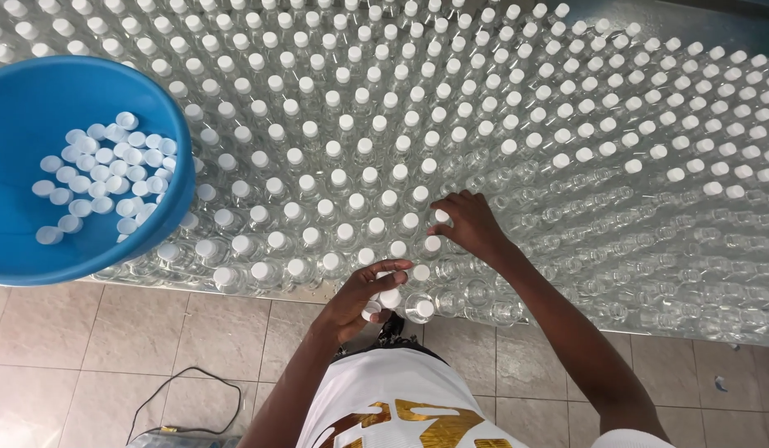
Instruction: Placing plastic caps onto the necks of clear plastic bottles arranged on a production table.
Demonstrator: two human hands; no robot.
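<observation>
Blue plastic basin [19, 207] at nine o'clock, resting on top of the bottles, its floor scattered with loose white caps [102, 178]. Black cable [185, 390] loops on the tiled floor [86, 332] at seven o'clock. Across the whole upper field, clear plastic bottles [335, 178] stand upright in tight rows, long axes vertical, mouths toward the camera; most wear a white cap. An uncapped patch [650, 265] runs from about five o'clock out to three o'clock: open necks, no white tops. Left hand [364, 299] sits at six o'clock over the near edge of the bottles, fingers curled and cupped around a small cluster of white caps [384, 300], thumb laid over them; exact count hidden. Right hand [467, 226] lies just up and right of it, toward one o'clock from the left, fingers spread and bent downward, fingertips [441, 217] pressing on one cap [441, 215] seated on a bottle neck. Bare necks begin immediately to the right hand's three o'clock and five o'clock, so the right hand is nearer them; the cap supply sits at its seven o'clock, close. Caps look small, round, matte white, ribbed detail too fine to tell.
</observation>
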